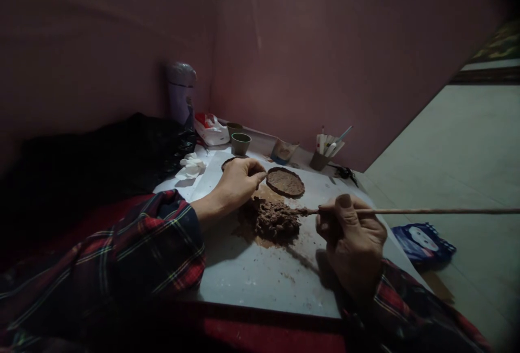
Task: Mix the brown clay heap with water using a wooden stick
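Note:
My right hand (355, 231) is closed round a long thin wooden stick (426, 211), thumb on top. Wet brown clay coats the stick's left tip, which touches a lumpy mound of brown clay (278, 220) on the white board (260, 282). Beyond the mound lies a flat round clay disc (285, 182) with a raised rim. My left hand (241, 180) is bent in a pinch, fingertips at the disc's left edge; what they hold, if anything, is hidden. Behind that hand, another dark round piece (231, 161) shows only in part.
Small cups (241, 144) stand at the back, beside a plastic bag (212, 130). A clay-smeared container (283, 151) and a cup of brushes and tools (319, 160) line the wall side. Crumpled white tissue (192, 165), a black bag (101, 163) and a purple bottle (181, 93) are left.

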{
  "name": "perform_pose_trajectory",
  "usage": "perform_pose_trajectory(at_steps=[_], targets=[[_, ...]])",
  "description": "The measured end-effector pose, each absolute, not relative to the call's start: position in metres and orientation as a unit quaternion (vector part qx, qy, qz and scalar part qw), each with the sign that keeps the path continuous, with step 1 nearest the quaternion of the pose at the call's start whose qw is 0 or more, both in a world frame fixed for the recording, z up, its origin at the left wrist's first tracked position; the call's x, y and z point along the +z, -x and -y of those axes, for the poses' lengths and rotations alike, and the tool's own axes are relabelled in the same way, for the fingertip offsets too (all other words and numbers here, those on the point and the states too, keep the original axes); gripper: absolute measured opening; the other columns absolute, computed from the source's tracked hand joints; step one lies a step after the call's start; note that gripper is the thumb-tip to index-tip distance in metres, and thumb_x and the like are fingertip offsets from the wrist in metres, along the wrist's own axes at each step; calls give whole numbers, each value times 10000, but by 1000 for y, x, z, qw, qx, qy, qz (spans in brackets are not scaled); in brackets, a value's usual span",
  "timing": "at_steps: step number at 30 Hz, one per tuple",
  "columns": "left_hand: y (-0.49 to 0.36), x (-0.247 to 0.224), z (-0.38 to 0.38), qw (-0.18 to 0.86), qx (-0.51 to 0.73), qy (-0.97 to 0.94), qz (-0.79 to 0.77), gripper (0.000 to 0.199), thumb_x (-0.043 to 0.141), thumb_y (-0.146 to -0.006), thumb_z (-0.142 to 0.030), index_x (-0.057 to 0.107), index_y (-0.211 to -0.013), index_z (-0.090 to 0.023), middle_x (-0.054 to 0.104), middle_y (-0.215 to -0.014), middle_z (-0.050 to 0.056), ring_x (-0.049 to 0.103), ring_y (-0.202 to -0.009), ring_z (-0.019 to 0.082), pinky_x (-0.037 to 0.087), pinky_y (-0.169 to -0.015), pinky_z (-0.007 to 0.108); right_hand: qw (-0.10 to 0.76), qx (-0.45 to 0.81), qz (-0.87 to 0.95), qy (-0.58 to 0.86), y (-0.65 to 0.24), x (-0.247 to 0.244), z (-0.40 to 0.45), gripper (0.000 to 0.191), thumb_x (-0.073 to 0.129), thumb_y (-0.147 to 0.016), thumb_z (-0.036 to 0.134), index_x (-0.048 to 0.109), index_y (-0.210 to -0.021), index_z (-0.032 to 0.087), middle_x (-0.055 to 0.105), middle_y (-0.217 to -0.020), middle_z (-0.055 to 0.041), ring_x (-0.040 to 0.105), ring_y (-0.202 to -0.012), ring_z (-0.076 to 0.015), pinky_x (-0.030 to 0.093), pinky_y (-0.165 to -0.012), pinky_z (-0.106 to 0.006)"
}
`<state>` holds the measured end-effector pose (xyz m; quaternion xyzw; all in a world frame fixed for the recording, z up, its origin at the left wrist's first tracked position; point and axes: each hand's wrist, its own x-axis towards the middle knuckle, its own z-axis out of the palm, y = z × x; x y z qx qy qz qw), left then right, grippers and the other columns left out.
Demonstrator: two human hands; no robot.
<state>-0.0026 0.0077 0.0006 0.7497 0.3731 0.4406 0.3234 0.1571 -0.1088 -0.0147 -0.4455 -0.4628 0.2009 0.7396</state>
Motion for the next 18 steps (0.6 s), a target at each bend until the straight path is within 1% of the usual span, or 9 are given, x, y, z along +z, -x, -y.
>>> perform_pose_trajectory(at_steps=[2,4,6,8,11,12,13,14,18], targets=[[3,0,-8,322,442,-750,-372,132,572,-774,-201,669,-742,-116,655,-675,53,543,-582,115,439,-566,236,676,219,526,467,-155,-14,111,292,610,-845,405,634,-672,171,487,-484,36,411,-419,-79,288,-375,-203],[3,0,-8,321,444,-750,-371,132,573,-772,-205,667,-735,-121,651,-673,50,540,-581,115,435,-566,236,606,212,584,497,-154,-14,112,283,606,-851,381,636,-665,171,491,-524,31,425,-467,-86,323,-415,-209],[3,-1,-8,323,446,-747,-372,125,576,-767,-206,665,-730,-127,648,-670,46,538,-581,115,431,-564,233,568,194,616,510,-153,-14,113,278,615,-846,364,635,-649,169,493,-550,27,438,-509,-93,357,-458,-214],[3,-1,-8,328,451,-743,-370,118,582,-761,-211,665,-728,-133,648,-678,42,537,-585,113,426,-561,229,595,184,599,504,-154,-15,113,285,620,-841,370,630,-640,170,486,-528,30,427,-493,-92,351,-451,-214],[3,-1,-8,342,461,-732,-368,136,585,-766,-237,661,-716,-135,637,-666,33,530,-586,112,415,-550,226,689,205,510,471,-157,-16,112,290,610,-842,406,616,-657,183,476,-478,40,397,-420,-87,300,-384,-205],[4,-1,-8,349,464,-727,-367,155,580,-773,-251,657,-708,-134,629,-657,30,527,-584,112,411,-547,227,706,212,496,460,-158,-17,112,278,607,-844,408,619,-676,187,482,-482,39,400,-414,-87,294,-376,-203],[4,-1,-8,356,467,-722,-366,175,574,-782,-266,653,-699,-133,622,-647,27,523,-581,111,408,-543,228,705,217,499,455,-159,-17,112,264,605,-848,404,625,-696,189,490,-495,37,407,-421,-89,296,-377,-203],[4,-1,-8,363,474,-715,-364,193,568,-790,-279,647,-693,-132,614,-638,25,518,-576,109,404,-540,228,687,219,520,458,-159,-17,112,250,603,-853,392,631,-711,189,494,-511,35,413,-434,-89,302,-386,-205],[4,0,-10,409,521,-663,-348,226,553,-814,-302,617,-686,-127,576,-610,11,491,-547,94,394,-527,226,567,180,634,494,-154,-15,115,260,579,-880,328,604,-668,178,472,-563,35,415,-506,-86,331,-456,-215]])
